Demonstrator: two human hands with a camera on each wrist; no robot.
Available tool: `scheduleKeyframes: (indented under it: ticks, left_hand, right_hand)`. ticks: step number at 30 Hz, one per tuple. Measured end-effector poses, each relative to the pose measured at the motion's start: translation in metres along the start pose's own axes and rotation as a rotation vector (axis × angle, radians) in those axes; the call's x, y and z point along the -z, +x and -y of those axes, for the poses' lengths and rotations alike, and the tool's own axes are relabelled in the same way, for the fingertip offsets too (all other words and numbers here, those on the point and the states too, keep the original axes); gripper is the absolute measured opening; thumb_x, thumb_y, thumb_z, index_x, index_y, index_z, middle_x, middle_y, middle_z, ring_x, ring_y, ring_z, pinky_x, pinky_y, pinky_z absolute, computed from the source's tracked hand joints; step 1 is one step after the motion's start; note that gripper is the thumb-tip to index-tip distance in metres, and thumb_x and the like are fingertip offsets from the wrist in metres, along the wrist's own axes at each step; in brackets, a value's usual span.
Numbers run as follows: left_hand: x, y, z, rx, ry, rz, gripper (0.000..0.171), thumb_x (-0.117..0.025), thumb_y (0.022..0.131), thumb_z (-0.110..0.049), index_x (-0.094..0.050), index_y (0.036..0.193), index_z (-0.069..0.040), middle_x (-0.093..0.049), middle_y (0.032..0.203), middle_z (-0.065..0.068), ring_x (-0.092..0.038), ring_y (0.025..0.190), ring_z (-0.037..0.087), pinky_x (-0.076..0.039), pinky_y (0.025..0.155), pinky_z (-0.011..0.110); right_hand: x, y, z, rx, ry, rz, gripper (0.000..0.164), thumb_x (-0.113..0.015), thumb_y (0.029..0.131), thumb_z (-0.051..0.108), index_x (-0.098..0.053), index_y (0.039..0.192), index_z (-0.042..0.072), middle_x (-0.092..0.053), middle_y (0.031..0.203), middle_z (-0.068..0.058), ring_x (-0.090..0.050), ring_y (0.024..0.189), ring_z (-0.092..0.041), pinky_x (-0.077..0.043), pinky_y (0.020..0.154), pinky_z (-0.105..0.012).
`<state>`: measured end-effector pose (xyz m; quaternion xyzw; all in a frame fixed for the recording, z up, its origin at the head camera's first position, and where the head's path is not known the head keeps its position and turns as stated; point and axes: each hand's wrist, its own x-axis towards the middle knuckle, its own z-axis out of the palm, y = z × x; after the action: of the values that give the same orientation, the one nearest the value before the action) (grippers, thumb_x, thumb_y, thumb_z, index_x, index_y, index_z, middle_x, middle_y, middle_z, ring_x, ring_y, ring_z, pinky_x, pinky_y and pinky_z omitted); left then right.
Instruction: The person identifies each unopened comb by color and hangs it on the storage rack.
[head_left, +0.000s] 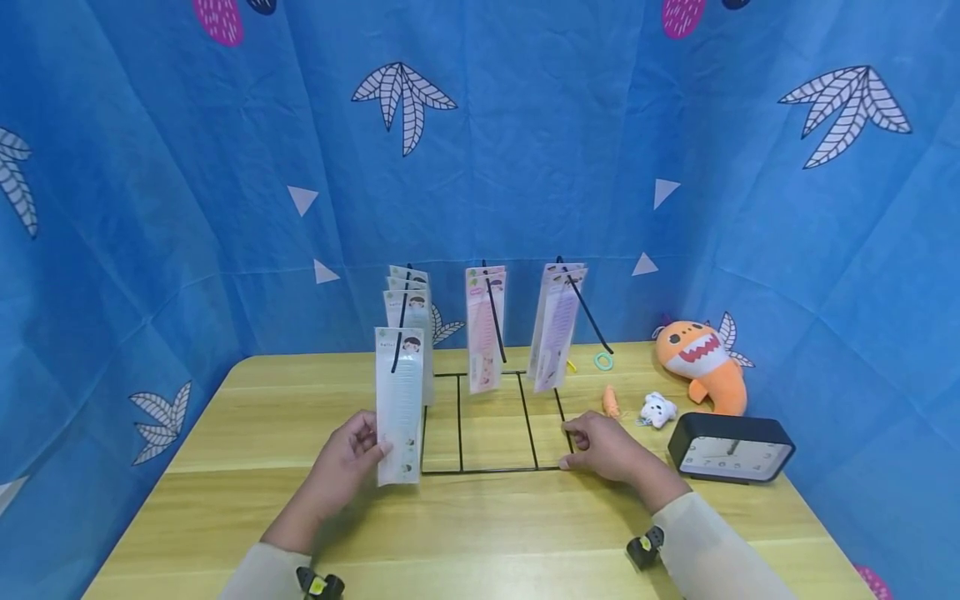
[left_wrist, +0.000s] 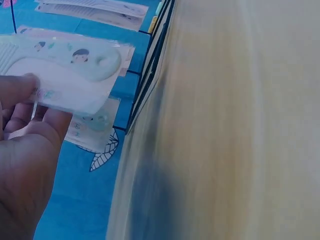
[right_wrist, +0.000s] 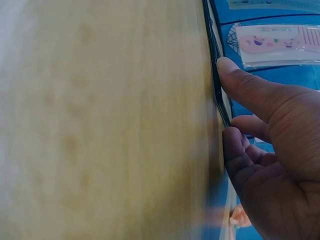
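In the head view, my left hand (head_left: 347, 460) pinches the lower left edge of a pale green comb in a clear packet (head_left: 399, 408). The packet's top sits at the front end of the left hook (head_left: 401, 333). The left wrist view shows the thumb over the comb packet (left_wrist: 75, 75) and the fingers behind it. My right hand (head_left: 609, 447) holds the right front corner of the black wire rack (head_left: 480, 472), thumb at the corner and fingers along the side rod. Several green comb packets (head_left: 405, 308) hang behind on the same hook.
Pink comb packets (head_left: 486, 333) hang on the middle hook, purple ones (head_left: 558, 333) on the right hook. Right of the rack are a teal ring (head_left: 603, 361), a small orange item (head_left: 611, 402), a white bear figure (head_left: 657, 410), an orange shark plush (head_left: 705, 367) and a black clock (head_left: 731, 450).
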<state>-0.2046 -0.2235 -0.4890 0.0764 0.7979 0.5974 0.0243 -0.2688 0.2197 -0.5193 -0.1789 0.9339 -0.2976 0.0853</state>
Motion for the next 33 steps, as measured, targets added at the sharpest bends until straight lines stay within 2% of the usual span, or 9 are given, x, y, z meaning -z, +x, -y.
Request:
scheduleKeyframes:
  ticks: [5,11,17,25,29,33]
  left_hand:
    - [0.000,0.013,0.002,0.019,-0.017,-0.072,0.013,-0.061,0.111,-0.006,-0.056,0.122,-0.003,-0.065,0.151,0.019,-0.063,0.142,0.039,-0.062,0.104,0.041]
    - [-0.002,0.031,0.001,0.034,0.000,-0.117,0.013,-0.063,0.111,-0.010,-0.056,0.122,-0.007,-0.066,0.150,0.015,-0.065,0.140,0.036,-0.061,0.106,0.045]
    - [-0.004,0.046,0.000,0.050,-0.013,-0.151,0.016,-0.062,0.111,-0.010,-0.057,0.125,-0.005,-0.065,0.151,0.018,-0.064,0.141,0.037,-0.059,0.110,0.049]
    - [-0.006,0.060,0.000,0.077,0.098,-0.201,0.017,-0.065,0.111,-0.019,-0.065,0.124,-0.008,-0.072,0.142,0.017,-0.071,0.131,0.035,-0.060,0.106,0.051]
    - [-0.008,0.066,0.001,0.089,0.154,-0.228,0.017,-0.069,0.109,-0.022,-0.071,0.120,-0.009,-0.076,0.132,0.014,-0.074,0.122,0.032,-0.062,0.099,0.045]
    - [-0.009,0.069,0.002,0.097,0.213,-0.267,0.016,-0.074,0.106,-0.024,-0.074,0.112,-0.009,-0.078,0.120,0.011,-0.073,0.110,0.028,-0.058,0.089,0.037]
  right_hand:
    - [0.000,0.000,0.000,0.000,0.002,-0.001,0.071,-0.094,0.088,0.026,-0.065,0.145,-0.004,-0.057,0.099,-0.003,-0.052,0.091,-0.017,-0.043,0.077,-0.034]
    - [0.001,-0.001,0.001,0.000,0.008,0.005,0.071,-0.093,0.089,0.025,-0.065,0.145,-0.005,-0.055,0.096,-0.004,-0.050,0.089,-0.018,-0.040,0.076,-0.035]
    - [0.001,0.000,0.002,0.002,0.006,0.010,0.071,-0.093,0.089,0.026,-0.065,0.146,-0.005,-0.054,0.094,-0.003,-0.050,0.087,-0.017,-0.040,0.075,-0.034]
    - [0.003,0.002,0.001,0.007,-0.015,-0.015,0.071,-0.094,0.088,0.027,-0.066,0.145,-0.003,-0.058,0.098,-0.001,-0.053,0.091,-0.016,-0.044,0.077,-0.032]
    - [0.002,0.001,0.001,0.004,-0.003,-0.008,0.070,-0.094,0.088,0.026,-0.066,0.145,-0.004,-0.057,0.098,-0.002,-0.052,0.090,-0.017,-0.043,0.077,-0.033]
    - [0.001,0.000,0.002,-0.001,0.012,0.006,0.071,-0.093,0.088,0.026,-0.065,0.145,-0.005,-0.055,0.096,-0.003,-0.051,0.089,-0.017,-0.042,0.076,-0.034]
